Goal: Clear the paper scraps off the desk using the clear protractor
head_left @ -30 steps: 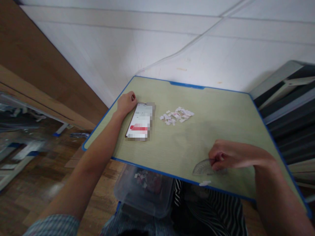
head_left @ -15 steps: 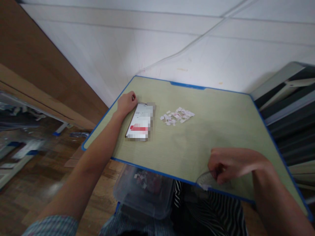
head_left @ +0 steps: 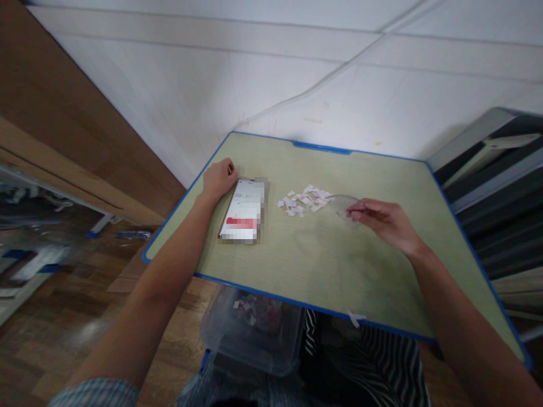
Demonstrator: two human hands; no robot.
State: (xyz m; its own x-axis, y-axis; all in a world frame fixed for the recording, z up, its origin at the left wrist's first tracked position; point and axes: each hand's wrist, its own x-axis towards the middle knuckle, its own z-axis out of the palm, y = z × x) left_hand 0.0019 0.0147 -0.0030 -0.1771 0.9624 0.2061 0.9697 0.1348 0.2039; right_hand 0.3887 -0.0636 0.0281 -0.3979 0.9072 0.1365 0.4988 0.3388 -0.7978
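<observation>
Near the middle of the table, my right hand [head_left: 377, 217] pinches a clear, round-edged plastic piece [head_left: 345, 203], which looks like a thin disc or lid. Its left edge is at the right side of a pile of torn paper scraps [head_left: 303, 200], white and pinkish. My left hand [head_left: 219, 178] rests curled on the table's far left, its fingers closed and nothing visible in them. Just beside it lies a phone [head_left: 241, 209] with a timer on its screen, partly blurred out. At the table's near edge there are a few white paper scraps [head_left: 355, 318].
The pale green table [head_left: 271, 260] has a blue rim and stands against a white wall [head_left: 271, 85]. Below its near edge sits a clear plastic bin [head_left: 254, 345] with paper scraps inside. Dark folded panels [head_left: 504, 203] lean at the right, and wooden furniture [head_left: 85, 113] stands at the left.
My right hand has moved forward and left from the near edge to the pile, carrying the clear plastic piece. Scraps lie at the near edge. My left hand has stayed put.
</observation>
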